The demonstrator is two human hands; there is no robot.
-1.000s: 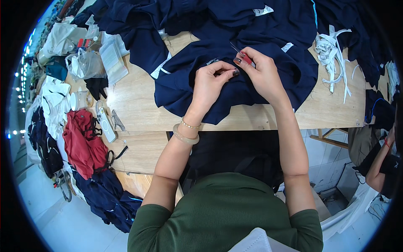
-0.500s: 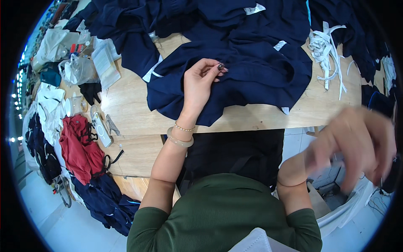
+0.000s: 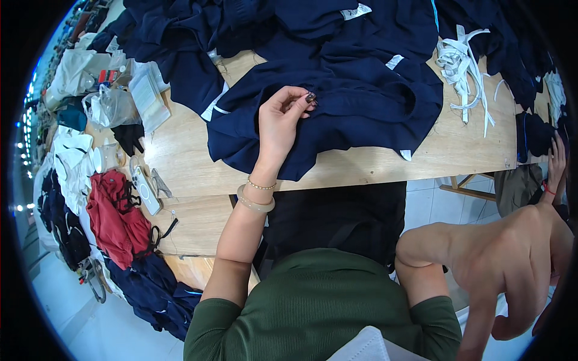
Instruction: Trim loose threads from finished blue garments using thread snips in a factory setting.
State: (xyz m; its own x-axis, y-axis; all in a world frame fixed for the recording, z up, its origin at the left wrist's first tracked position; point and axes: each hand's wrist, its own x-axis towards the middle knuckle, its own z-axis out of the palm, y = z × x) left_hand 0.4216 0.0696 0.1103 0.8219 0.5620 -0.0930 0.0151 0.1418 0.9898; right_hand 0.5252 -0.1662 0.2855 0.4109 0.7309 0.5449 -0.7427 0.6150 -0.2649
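A navy garment lies spread over the wooden table in front of me, a rounded opening showing at its right end. My left hand rests on its left part, thumb and index finger pinched together at a fold of the cloth. Any small thing between those fingertips is hidden. Off to the lower right, away from the table, my right hand is raised close to the camera. Its fingers hang apart and bent, with nothing visible in them; some fingertips run into the dark rim.
More navy garments are heaped at the far side. White tapes lie at the right. A red garment, a white handheld device and plastic bags sit left. Another person's hand shows at the right edge.
My right hand has swung down and nearer the camera, its blur gone. Another person's hand now shows at the right edge. My left hand keeps its pinch on the garment.
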